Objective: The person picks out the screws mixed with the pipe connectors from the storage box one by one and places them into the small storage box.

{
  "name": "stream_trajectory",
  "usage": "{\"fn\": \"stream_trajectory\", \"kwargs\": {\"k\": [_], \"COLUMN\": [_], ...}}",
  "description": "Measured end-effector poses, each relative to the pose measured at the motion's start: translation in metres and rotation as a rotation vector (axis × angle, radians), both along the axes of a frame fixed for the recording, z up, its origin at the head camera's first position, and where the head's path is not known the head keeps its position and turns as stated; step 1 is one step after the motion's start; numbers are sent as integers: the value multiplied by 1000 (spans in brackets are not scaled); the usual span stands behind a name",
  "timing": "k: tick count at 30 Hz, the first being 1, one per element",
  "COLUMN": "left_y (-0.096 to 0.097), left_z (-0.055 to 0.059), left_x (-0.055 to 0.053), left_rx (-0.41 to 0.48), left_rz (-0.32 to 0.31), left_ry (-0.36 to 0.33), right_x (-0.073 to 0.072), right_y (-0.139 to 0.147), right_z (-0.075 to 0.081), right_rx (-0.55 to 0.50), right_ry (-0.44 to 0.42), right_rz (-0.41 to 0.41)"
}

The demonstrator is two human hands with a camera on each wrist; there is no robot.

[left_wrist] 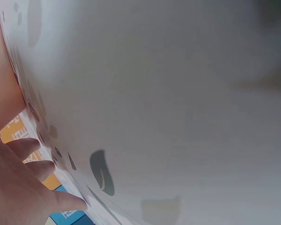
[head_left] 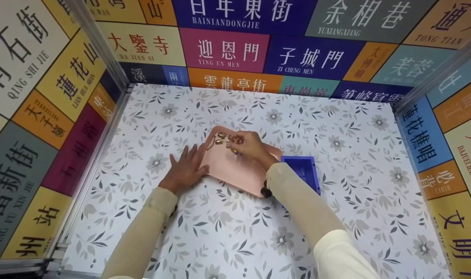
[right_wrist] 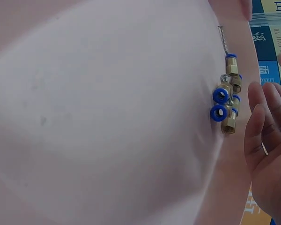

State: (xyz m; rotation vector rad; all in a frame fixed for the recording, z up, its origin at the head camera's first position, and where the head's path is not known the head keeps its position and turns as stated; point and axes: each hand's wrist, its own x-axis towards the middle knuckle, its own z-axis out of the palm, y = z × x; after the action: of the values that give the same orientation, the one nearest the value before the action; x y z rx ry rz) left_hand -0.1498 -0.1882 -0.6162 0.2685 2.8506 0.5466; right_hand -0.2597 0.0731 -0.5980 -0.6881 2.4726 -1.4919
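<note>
A pink board (head_left: 231, 170) with rounded corners lies in the middle of the table. Near its far left corner sit several brass tube fittings (head_left: 221, 136) with blue collars, grouped closely in the right wrist view (right_wrist: 230, 123). A thin threaded metal piece (right_wrist: 223, 40) lies by them. My right hand (head_left: 249, 145) hovers over the board at the fittings, fingers loosely bent; in the right wrist view the hand (right_wrist: 271, 150) shows apart from them, with nothing visible in its grasp. With fingers spread, my left hand (head_left: 186, 168) rests along the board's left edge.
A blue tray (head_left: 316, 174) stands to the right of the board, partly hidden by the board and right forearm. The table (head_left: 142, 232) has a leaf-and-flower cover. Panels with street names (head_left: 224, 50) wall it in at the back and both sides.
</note>
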Motion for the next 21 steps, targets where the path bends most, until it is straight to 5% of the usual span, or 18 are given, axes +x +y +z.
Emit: {"fn": "stream_trajectory", "kwargs": {"k": [21], "left_y": [-1], "left_z": [1], "left_x": [0], "left_rx": [5], "left_rz": [4], "left_ry": [-4], "right_x": [-6], "right_y": [-9], "right_z": [-14], "right_rx": [121], "right_ry": [36], "right_rz": [4]}}
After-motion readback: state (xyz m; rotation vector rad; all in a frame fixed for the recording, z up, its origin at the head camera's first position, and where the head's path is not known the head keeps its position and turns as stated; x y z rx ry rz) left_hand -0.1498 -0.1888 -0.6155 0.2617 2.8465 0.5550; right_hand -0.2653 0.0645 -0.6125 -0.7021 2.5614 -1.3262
